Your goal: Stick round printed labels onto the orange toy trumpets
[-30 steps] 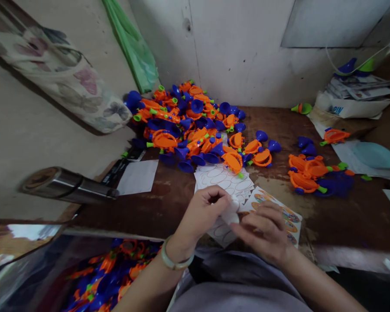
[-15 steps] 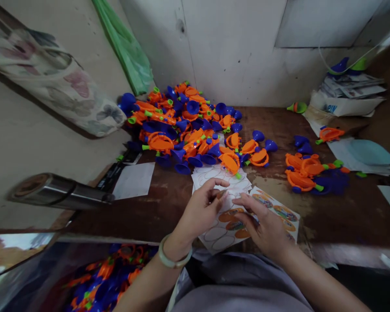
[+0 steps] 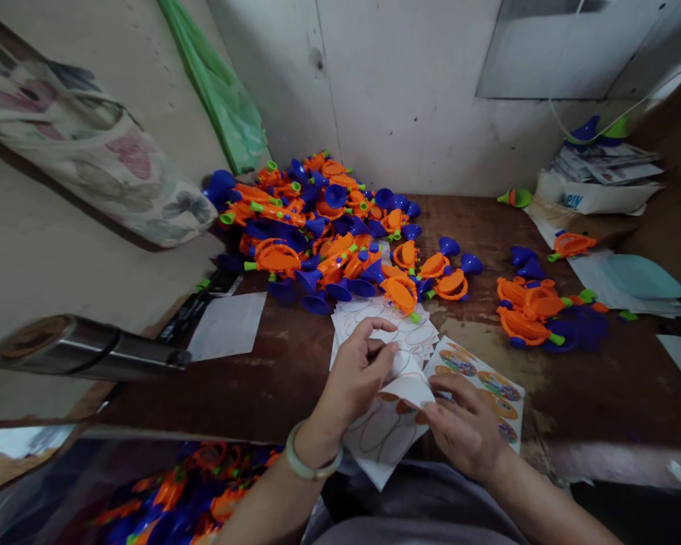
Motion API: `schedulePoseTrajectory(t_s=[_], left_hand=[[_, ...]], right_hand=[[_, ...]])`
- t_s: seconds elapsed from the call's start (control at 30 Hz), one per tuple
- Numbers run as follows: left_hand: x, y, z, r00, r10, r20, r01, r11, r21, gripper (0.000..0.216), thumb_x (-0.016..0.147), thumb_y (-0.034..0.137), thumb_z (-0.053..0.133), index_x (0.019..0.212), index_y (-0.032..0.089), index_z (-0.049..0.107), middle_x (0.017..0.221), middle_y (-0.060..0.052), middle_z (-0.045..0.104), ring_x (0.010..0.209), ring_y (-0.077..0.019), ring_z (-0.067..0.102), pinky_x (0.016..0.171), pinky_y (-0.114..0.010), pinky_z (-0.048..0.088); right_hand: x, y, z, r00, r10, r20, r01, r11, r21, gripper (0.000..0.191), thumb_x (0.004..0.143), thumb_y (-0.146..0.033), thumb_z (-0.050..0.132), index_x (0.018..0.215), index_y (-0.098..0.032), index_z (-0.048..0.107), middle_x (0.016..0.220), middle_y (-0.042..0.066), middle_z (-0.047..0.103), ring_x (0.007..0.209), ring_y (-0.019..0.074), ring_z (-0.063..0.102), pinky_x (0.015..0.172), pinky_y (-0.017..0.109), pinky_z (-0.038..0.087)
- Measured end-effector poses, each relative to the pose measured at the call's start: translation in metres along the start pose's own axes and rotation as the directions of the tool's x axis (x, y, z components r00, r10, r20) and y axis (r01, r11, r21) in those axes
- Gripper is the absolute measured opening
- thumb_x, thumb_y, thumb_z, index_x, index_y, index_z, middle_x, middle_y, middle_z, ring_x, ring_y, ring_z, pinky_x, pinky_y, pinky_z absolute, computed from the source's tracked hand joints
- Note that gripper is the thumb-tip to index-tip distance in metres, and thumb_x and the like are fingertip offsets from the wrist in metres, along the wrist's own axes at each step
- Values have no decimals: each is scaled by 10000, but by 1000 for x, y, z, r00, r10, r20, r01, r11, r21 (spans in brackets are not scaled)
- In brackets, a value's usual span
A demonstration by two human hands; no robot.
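A white sheet of oval stickers (image 3: 383,443) is held between my hands, its upper part curled over toward me. Several of its ovals are bare outlines, and a few orange stickers show beneath the curl. My left hand (image 3: 355,371), with a pale bangle at the wrist, pinches the sheet's far side with thumb and fingers. On the near right, my right hand (image 3: 468,424) grips the curled edge, its fingertips partly behind the paper. Beyond them lies a stack of used sticker sheets (image 3: 352,314). A second sheet with printed orange stickers (image 3: 514,386) rests beside my right hand.
A heap of orange and blue toy trumpets (image 3: 334,257) fills the table's back left. More toy trumpets (image 3: 525,322) lie at the right, near papers and a light blue lid-like piece (image 3: 641,276). A steel flask (image 3: 91,348) stands left. A bin of trumpets (image 3: 170,499) sits below the edge.
The sheet has been bent up and curled over between my hands. My right hand has moved slightly right and down, from over the stickers to the sheet's edge. The view has tilted slightly.
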State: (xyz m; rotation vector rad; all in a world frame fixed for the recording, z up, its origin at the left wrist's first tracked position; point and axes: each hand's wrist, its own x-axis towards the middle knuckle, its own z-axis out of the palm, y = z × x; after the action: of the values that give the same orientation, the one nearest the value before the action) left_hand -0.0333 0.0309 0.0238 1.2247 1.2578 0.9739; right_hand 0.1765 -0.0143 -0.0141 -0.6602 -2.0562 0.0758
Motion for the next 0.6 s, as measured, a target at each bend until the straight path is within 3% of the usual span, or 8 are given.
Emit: schedulePoseTrajectory(t_s=[0.07,0.17,0.23,0.3,0.37,0.4,0.5,0.6], left_hand=[[19,-10,-5,986,126,-107,-103,975,198,253,995,415,568,1168,237,619,601,90,510,505,-139,465,546,-244,359],[59,-27,-9,956,227,-186,-148,920,364,146,1001,229,535,1101,229,641,668,42,578,630,-176,567,647,-276,423],[84,-37,-7,945,275,-175,-170,874,456,129,978,154,565,1035,225,656,785,-12,669,760,-213,647,746,-313,489],[94,-45,-2,936,322,-141,-199,817,542,129,964,120,605,1000,222,674,975,-76,736,967,-265,699,896,-376,543],[87,-52,3,930,355,-91,-226,751,620,131,993,128,599,990,215,697,1119,-123,747,1143,-312,688,1029,-463,546],[78,-55,5,931,360,-56,-238,717,655,146,1018,144,585,982,212,709,1142,-135,752,1182,-329,683,1060,-501,544],[43,-67,9,943,321,84,-277,624,731,161,1057,210,599,1025,209,757,1169,-139,795,1231,-353,710,1080,-553,571],[25,-79,11,945,251,212,-320,559,765,303,1022,267,712,1317,202,740,1479,-159,739,1454,-385,641,1195,-589,538]], right_hand=[[-9,-10,-5,995,97,11,-97,995,3,519,1022,-118,579,1439,-421,641,947,10,843,877,245,817,785,409,710],[-9,-8,-10,944,327,-32,-327,945,0,392,1018,-168,628,1328,-396,705,891,25,793,813,257,799,738,399,702],[4,13,-6,912,402,-83,-405,914,-25,393,1038,-168,627,1384,-349,676,954,60,798,901,279,814,815,425,707],[22,49,9,919,371,-132,-383,920,-86,525,1061,-190,614,1560,-333,535,1128,91,806,983,285,813,964,499,691],[38,89,34,931,354,-96,-365,916,-164,768,1086,-238,572,1750,-253,186,1547,237,633,1119,308,789,985,544,687],[44,107,49,939,340,-57,-345,923,-171,816,1083,-265,580,1763,-244,130,1626,261,560,1221,335,759,1022,569,674],[53,145,90,948,316,42,-307,939,-153,817,1042,-270,614,1757,-247,219,1692,241,504,1522,403,575,1182,654,568],[58,163,105,949,303,88,-293,949,-115,806,1016,-227,615,1749,-276,281,1699,212,501,1545,391,557,1204,639,560]])
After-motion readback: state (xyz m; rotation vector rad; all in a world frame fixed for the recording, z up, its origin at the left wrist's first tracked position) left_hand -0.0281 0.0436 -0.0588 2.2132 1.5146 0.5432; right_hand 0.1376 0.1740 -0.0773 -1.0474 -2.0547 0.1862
